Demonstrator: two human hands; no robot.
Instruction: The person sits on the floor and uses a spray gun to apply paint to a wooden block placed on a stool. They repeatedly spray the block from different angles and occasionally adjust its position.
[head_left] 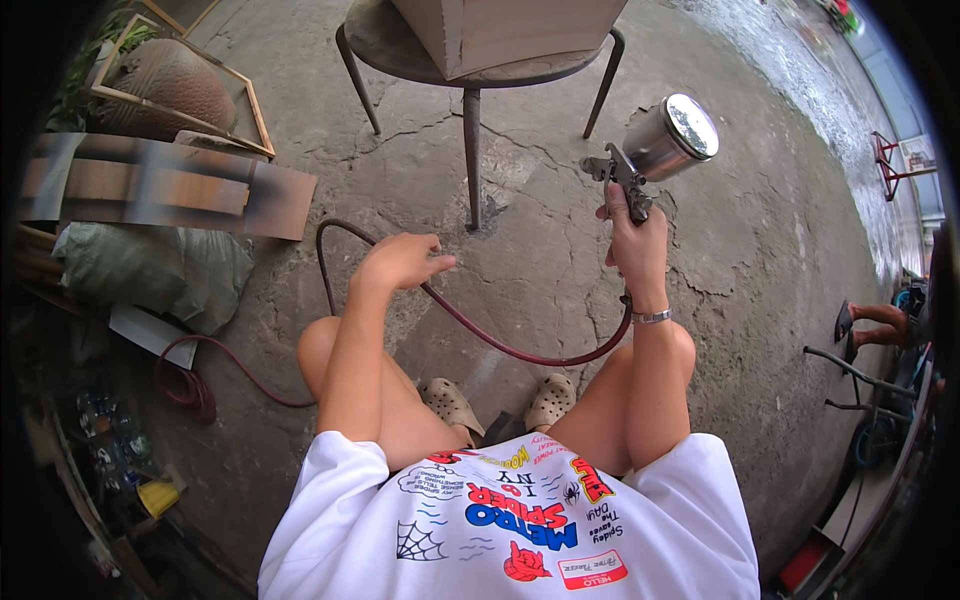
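Holds a metal spray gun point(628, 178) in the right hand point(641, 242), at right of the scene.
Near, has a dark red hose point(520, 352) hanging in a curve between left and right. Beyond, at left, holds out the left hand point(395, 262) with fingers loosely bent, just over the hose; cannot tell if pinching it. At right, has fingers closed around the spray gun, with its silver cup point(662, 143) leaning right. Far, faces a round stool point(375, 47) bearing a whitish box point(520, 42).

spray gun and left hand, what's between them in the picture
In the head view, a stool leg and cracked concrete floor show between the left hand and the spray gun; the dark red hose loops lower.
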